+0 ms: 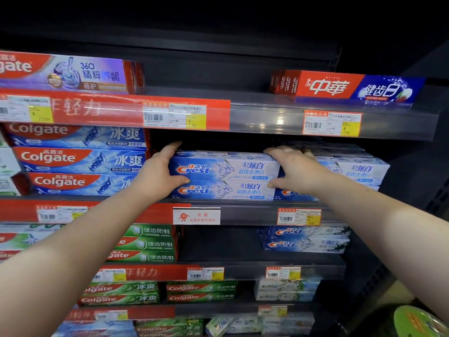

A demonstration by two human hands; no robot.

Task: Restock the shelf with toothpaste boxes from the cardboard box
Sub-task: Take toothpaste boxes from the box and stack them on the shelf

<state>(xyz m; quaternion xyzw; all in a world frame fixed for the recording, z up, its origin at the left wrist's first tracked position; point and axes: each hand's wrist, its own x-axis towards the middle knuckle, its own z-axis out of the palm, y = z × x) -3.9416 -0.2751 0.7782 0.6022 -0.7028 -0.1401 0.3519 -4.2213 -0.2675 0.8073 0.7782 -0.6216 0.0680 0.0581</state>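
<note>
Toothpaste box, long, square-edged and made of glossy printed card, lies on the middle shelf with its long axis running left to right and its blue-and-white Crest face turned out toward the aisle. It sits flat on a second box of the same kind, their edges roughly in line.

The left hand is clamped on its left end, thumb along the lower front edge and fingers hooked over the top. The right hand grips the right end the same way, though how far its fingers reach behind is hard to make out. The hands are well apart, with the printed face between them.

Just beside it on the right stands a matching stack. To the left, red-and-blue Colgate boxes are piled three high. The shelf's shiny clear plastic rail carries a white notice card and a price tag.
</note>
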